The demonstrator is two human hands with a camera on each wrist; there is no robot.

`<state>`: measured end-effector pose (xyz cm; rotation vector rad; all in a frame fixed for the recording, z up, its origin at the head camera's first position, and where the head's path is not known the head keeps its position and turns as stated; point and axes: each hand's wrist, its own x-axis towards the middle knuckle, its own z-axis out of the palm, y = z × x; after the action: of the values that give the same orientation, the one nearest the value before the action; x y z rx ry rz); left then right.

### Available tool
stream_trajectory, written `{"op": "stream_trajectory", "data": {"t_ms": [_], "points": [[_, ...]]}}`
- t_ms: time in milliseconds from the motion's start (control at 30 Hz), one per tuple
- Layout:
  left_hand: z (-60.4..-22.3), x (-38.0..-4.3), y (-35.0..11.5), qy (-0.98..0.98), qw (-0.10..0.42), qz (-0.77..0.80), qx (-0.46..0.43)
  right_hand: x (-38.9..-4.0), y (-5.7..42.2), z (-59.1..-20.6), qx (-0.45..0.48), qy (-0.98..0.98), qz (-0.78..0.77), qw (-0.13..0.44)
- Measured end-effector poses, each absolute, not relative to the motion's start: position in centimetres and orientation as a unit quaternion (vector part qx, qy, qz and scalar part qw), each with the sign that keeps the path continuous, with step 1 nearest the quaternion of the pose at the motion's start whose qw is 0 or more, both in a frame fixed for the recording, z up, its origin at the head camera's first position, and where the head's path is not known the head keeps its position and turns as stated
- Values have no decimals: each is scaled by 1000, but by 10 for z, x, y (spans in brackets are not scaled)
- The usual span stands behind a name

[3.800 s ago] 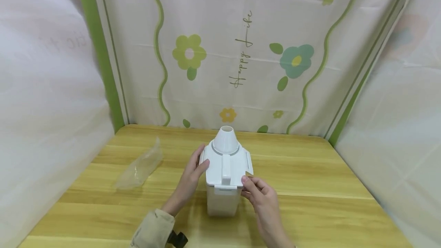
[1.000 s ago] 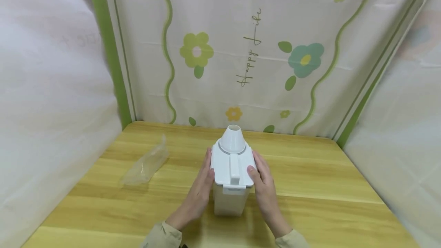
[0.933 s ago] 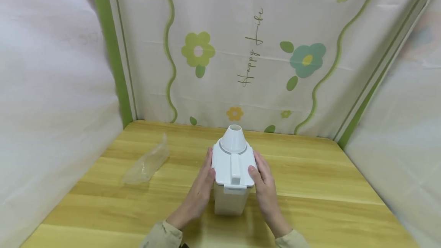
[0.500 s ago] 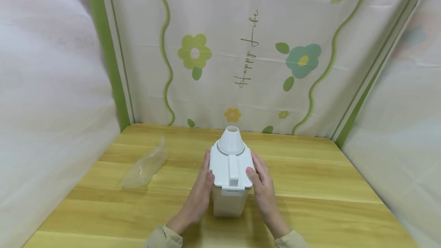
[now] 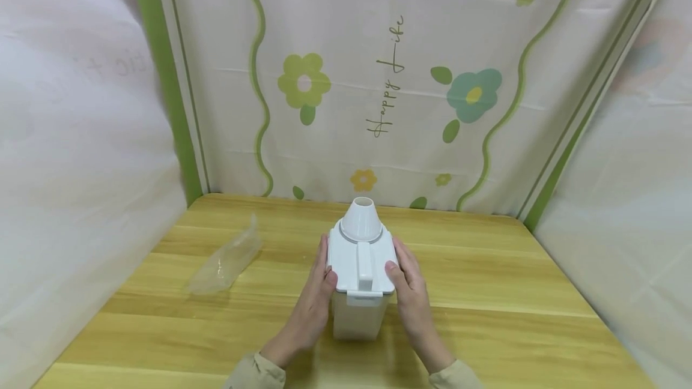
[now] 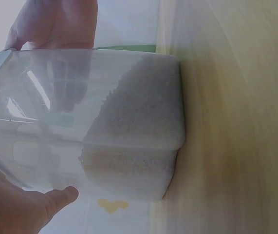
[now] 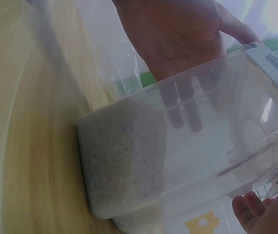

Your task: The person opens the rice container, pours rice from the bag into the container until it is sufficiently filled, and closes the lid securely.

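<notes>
A tall clear plastic storage container [image 5: 357,320] stands upright on the table between my hands. Its white lid [image 5: 344,257] has a raised handle [image 5: 364,269] and a white cone-shaped cap [image 5: 361,222] at the far end. Pale grains [image 6: 139,97], rice-like, fill the lower part with a slanted surface. My left hand [image 5: 310,311] lies along the left wall, thumb beside the lid edge. On the right wall rests my right hand [image 5: 415,299], its thumb touching the lid's edge. Through the wall in the right wrist view, the left fingers [image 7: 173,105] look straight and flat.
A crumpled clear plastic bag [image 5: 224,263] lies on the wooden table [image 5: 513,317], left of the container. Behind stands a flower-printed fabric wall [image 5: 335,155]. More fabric walls [image 5: 81,137] close off the left and right sides.
Earliest, my right hand pinched at the lid's front right corner and side clips stuck out. Now those clips lie close in and both hands rest along the walls. Over the last second they stay there.
</notes>
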<state>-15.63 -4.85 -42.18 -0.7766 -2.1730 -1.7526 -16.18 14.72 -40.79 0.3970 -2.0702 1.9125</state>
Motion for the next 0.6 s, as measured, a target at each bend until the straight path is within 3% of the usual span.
{"op": "stream_trajectory", "data": {"t_ms": [600], "points": [[-424, -157, -48, -750, 130, -595, -259, -162, 147, -409, 143, -718, 665, 146]]}}
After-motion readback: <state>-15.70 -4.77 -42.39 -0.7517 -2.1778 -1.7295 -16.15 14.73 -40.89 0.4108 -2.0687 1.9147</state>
